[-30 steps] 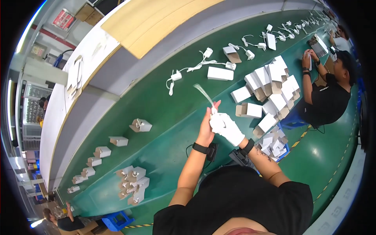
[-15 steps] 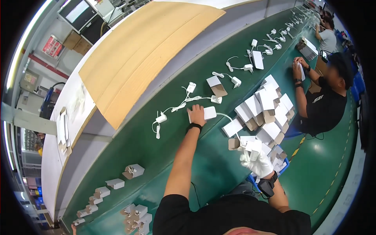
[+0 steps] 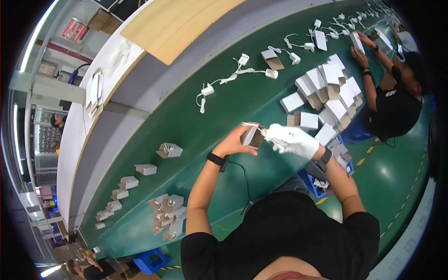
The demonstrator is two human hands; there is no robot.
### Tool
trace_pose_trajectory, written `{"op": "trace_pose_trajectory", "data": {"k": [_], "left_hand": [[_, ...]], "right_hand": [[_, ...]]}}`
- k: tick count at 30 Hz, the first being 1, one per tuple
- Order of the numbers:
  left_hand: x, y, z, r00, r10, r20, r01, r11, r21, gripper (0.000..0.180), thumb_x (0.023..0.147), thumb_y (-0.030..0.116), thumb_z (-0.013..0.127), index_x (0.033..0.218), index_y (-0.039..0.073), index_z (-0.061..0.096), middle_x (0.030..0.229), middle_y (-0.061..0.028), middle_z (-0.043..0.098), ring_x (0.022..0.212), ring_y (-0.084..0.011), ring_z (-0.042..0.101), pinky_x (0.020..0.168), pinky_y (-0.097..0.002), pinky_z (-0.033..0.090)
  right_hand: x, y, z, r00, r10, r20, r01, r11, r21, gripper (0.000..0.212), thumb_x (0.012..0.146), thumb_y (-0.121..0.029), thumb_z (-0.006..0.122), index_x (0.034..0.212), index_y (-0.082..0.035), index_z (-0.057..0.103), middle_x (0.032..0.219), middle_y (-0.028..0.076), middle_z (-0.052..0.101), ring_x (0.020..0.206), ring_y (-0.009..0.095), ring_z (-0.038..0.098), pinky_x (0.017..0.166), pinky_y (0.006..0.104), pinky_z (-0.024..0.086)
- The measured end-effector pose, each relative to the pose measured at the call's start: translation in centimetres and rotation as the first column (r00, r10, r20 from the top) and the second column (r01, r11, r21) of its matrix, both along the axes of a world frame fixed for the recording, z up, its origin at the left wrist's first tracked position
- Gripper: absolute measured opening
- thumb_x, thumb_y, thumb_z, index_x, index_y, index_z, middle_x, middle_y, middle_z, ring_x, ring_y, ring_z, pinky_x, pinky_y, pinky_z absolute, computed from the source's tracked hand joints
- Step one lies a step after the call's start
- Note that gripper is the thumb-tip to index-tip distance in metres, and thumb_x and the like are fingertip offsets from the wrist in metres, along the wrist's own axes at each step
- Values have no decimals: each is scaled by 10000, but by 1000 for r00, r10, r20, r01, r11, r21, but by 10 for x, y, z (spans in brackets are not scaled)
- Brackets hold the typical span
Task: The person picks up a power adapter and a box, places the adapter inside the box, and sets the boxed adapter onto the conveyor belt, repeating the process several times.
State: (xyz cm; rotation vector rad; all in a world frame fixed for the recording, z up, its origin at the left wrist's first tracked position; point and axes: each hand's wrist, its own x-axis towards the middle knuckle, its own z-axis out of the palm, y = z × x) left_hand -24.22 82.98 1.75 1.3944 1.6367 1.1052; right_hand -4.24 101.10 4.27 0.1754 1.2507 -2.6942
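My left hand (image 3: 233,143) grips a small open carton (image 3: 252,138), white outside and brown inside, above the green table. White cord (image 3: 251,124) shows at the carton's opening. Against its right side my right hand (image 3: 295,140), in a white glove, has its fingers drawn together at the opening; a small white piece shows at the fingertips, and the glove hides what is held. Beyond my hands, white power adapters with cords (image 3: 206,90) lie on the green bench, with another open carton (image 3: 272,59) among them.
White cartons (image 3: 325,93) are heaped to the right, before a co-worker (image 3: 394,107) holding a white box. A blue crate (image 3: 313,183) stands by my right arm. Open cartons (image 3: 169,215) cluster at lower left; more (image 3: 129,182) line the bench. A yellowish board (image 3: 182,28) covers the shelf.
My left hand has left the white block on the bench and come nearer, now gripping a carton. My gloved hand has moved up to it. The co-worker has raised a box farther out.
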Motion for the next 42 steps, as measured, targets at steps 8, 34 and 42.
{"op": "trace_pose_trajectory", "data": {"k": [8,34,42], "left_hand": [[66,-38,-10,933,262,-246,-248,965,87,796,542,217,872,1228,72,495,1166,-65,559,1096,-196,518,945,-331,402],[-116,-141,-109,512,696,503,-859,418,297,735,636,115,832,1227,60,399,1144,-55,518,1039,-163,533,906,-322,449],[-119,-181,-131,-76,994,-79,-935,-43,353,737,656,110,818,1270,50,415,1130,-79,535,993,-173,562,819,-283,473]], "right_hand": [[-9,-61,15,957,186,-224,259,-195,946,267,761,-263,635,929,-55,635,880,156,613,832,305,606,687,349,497],[-244,-46,-45,925,139,-352,376,-218,901,390,737,-193,691,1106,-102,605,1106,116,607,1012,279,575,894,362,463],[-392,-79,-104,943,145,-299,322,-625,711,503,696,-255,730,1151,-112,572,1211,129,542,1085,319,529,908,404,446]]}}
